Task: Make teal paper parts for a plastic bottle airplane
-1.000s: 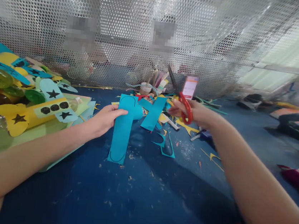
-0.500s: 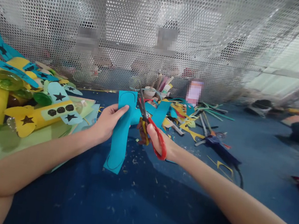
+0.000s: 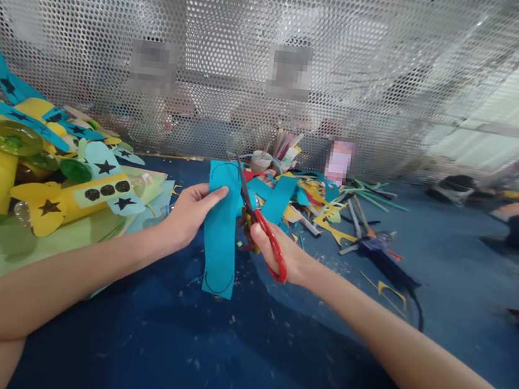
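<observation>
Between thumb and fingers, my left hand pinches a blue paper strip near its upper end. The strip hangs upright, with curved dark lines drawn at its top and bottom. My right hand grips red-handled scissors, thumb in the handle loop. The scissor blades point up and lie along the strip's right edge near the top. Something yellow shows under my right fingers, partly hidden.
At left lie yellow and blue paper planes on pale green sheets. Paper scraps, cups with sticks and a dark blue glue gun lie beyond and to the right. People sit behind a perforated metal screen.
The blue strip has shifted slightly right, and its lower end has swung right, so it hangs straighter. The scissor blades have come up against its right edge.
</observation>
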`<state>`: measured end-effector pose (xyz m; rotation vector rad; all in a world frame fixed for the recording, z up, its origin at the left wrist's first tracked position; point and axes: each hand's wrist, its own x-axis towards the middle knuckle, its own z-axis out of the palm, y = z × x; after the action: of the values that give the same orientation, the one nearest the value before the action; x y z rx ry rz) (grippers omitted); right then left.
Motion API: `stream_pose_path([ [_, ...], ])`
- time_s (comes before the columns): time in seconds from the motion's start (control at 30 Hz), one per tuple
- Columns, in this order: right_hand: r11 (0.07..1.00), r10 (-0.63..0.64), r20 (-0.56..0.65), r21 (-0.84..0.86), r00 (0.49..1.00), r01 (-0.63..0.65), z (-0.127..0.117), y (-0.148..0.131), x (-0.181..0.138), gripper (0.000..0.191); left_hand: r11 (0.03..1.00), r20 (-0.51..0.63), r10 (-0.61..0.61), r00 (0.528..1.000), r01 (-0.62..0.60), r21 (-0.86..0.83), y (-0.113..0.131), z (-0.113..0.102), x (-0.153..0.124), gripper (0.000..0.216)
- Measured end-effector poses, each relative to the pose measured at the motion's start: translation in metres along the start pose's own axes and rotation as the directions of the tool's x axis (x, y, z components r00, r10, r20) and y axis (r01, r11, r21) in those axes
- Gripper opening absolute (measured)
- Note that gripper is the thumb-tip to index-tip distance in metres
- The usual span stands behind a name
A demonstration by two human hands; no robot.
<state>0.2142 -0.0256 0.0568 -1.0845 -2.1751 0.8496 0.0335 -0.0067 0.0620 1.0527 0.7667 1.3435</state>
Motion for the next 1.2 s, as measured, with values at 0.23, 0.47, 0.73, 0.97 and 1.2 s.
stream_pose_path([
  [0.23, 1.000, -0.013, -0.004, -0.003, 1.000, 0.013, 0.000, 0.003, 0.000, 0.048, 0.998, 0.011, 0.024, 1.000, -0.025, 0.055, 0.000, -0.002, 0.000, 0.020],
  [0.47, 1.000, -0.007, -0.006, 0.017, 1.000, 0.007, 0.000, 0.006, 0.001, 0.048, 0.993, 0.008, 0.039, 0.999, -0.040, 0.110, 0.000, -0.003, 0.000, 0.022],
  [0.73, 0.980, 0.132, -0.020, 0.155, 0.991, -0.128, 0.006, 0.014, 0.002, 0.051, 0.994, 0.027, 0.034, 0.999, -0.037, 0.106, -0.004, -0.004, 0.000, 0.020],
  [0.97, 0.990, 0.137, -0.046, 0.033, 0.990, -0.135, 0.004, 0.000, 0.001, 0.047, 0.999, 0.036, -0.011, 0.999, 0.009, 0.050, -0.003, 0.002, -0.005, 0.021],
  [1.2, 0.989, 0.146, -0.061, 0.010, 0.987, -0.145, 0.005, 0.001, 0.002, 0.046, 0.998, 0.052, -0.019, 0.998, 0.015, 0.067, -0.004, 0.002, -0.008, 0.021],
])
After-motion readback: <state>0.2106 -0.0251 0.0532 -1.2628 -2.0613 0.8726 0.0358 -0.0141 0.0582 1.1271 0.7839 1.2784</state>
